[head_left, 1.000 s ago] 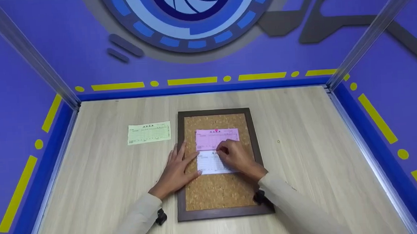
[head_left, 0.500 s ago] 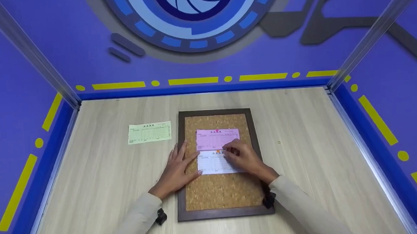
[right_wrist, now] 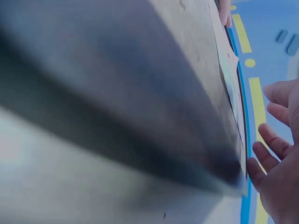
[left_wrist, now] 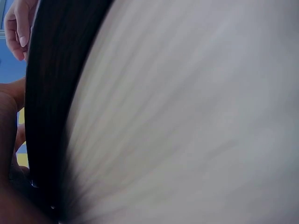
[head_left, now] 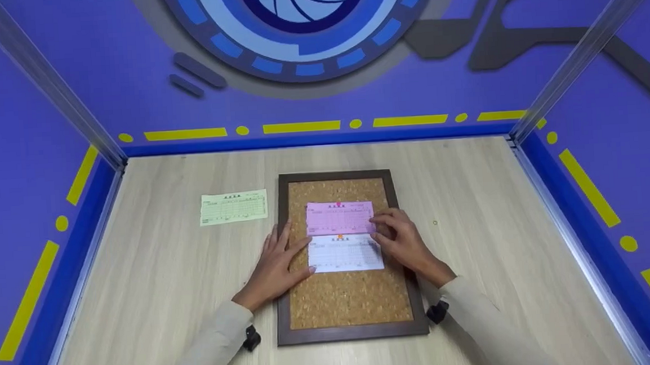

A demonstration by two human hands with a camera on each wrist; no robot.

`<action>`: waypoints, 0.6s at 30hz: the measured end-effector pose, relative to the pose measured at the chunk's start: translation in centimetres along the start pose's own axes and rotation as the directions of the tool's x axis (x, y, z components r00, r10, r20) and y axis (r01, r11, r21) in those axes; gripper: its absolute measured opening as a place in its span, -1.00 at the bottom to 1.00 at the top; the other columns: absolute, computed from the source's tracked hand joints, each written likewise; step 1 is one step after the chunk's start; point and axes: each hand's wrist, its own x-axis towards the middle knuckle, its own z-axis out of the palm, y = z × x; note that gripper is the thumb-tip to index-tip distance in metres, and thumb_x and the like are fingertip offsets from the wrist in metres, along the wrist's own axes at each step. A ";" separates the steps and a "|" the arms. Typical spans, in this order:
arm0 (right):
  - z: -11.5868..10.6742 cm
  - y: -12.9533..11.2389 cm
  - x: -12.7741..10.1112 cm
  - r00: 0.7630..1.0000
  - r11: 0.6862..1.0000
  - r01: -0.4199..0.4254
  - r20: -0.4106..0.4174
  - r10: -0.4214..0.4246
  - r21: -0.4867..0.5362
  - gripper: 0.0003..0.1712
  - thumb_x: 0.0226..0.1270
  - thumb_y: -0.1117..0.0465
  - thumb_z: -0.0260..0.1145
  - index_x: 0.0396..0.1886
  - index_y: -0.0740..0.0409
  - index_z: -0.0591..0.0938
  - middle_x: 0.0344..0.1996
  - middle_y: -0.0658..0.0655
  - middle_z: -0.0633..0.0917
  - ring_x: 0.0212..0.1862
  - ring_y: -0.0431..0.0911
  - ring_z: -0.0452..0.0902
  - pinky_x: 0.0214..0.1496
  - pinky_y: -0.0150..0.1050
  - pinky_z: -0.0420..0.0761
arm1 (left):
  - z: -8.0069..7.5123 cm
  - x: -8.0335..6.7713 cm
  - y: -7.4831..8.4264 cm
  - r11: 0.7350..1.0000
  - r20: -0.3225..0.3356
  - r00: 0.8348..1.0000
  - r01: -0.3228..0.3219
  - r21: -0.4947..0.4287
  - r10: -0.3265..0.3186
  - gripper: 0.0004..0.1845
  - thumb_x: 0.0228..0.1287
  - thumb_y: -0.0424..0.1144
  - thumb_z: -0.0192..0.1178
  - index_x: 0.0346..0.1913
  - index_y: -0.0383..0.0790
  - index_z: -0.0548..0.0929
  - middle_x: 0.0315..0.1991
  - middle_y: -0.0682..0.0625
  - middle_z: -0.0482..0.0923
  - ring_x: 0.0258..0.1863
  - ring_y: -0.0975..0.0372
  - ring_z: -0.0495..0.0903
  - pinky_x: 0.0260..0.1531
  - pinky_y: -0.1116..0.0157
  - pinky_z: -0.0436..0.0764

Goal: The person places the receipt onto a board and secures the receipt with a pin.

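On the cork board (head_left: pixel 347 294), the left hand (head_left: pixel 276 264) is pressing spread fingers flat beside the thin, floppy white slip (head_left: pixel 344 253); the right hand (head_left: pixel 405 242) is touching its right edge, fingers loosely bent.

Left hand (head_left: pixel 276 264) flat on cork board (head_left: pixel 348 299), touching white slip (head_left: pixel 344 253). Right hand (head_left: pixel 405 242) at pink slip (head_left: pixel 339 217) edge.

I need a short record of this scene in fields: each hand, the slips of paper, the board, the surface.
left hand: lies flat, fingers straight, on the left frame of the cork board and the white slip's left edge
right hand: fingers relaxed, at the right edge of the slips
cork board: dark frame, flat on the table
pink slip: on the board, pin at top
white slip: just below the pink slip, orange pin at top
green slip: on the table, left of the board
table: light wood
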 end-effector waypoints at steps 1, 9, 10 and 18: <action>-0.2 0.2 -0.1 1.000 1.000 -0.001 -0.008 0.001 -0.004 -0.62 0.42 0.39 0.55 0.19 0.33 0.77 0.24 0.24 0.67 0.36 0.17 0.51 0.42 0.13 0.48 | 0.0 0.0 0.0 1.000 0.002 1.000 0.003 -0.002 -0.003 -0.21 0.47 0.23 0.36 0.64 0.00 0.50 0.82 -0.27 -0.20 0.75 -0.37 -0.29 0.69 -0.27 -0.20; -1.6 1.9 -1.1 0.999 0.999 -0.034 -0.025 0.034 0.002 -0.41 0.41 0.27 0.60 0.38 0.32 0.67 0.50 0.37 0.48 0.60 0.28 0.24 0.61 0.27 0.25 | 0.1 0.0 -0.1 1.000 -0.011 1.000 0.004 -0.008 -0.004 -0.22 0.47 0.21 0.37 0.63 -0.01 0.53 0.81 -0.27 -0.17 0.75 -0.39 -0.28 0.68 -0.31 -0.19; -1.7 2.2 -1.3 0.999 0.999 -0.037 -0.024 0.037 -0.001 -0.38 0.41 0.26 0.61 0.40 0.32 0.65 0.52 0.37 0.46 0.62 0.29 0.22 0.61 0.29 0.24 | 0.1 0.0 -0.1 1.000 -0.013 1.000 0.002 -0.007 -0.002 -0.22 0.47 0.22 0.37 0.62 -0.02 0.53 0.81 -0.28 -0.17 0.74 -0.39 -0.27 0.68 -0.31 -0.19; -2.3 3.4 -2.4 0.992 0.991 -0.125 0.006 0.125 -0.036 -0.17 0.43 0.01 0.61 0.58 0.18 0.54 0.63 0.33 0.34 0.72 0.27 0.04 0.66 0.38 0.14 | 0.0 0.0 0.1 1.000 -0.006 1.000 0.003 -0.002 -0.003 -0.21 0.47 0.24 0.36 0.64 0.01 0.51 0.82 -0.26 -0.19 0.75 -0.38 -0.29 0.68 -0.29 -0.20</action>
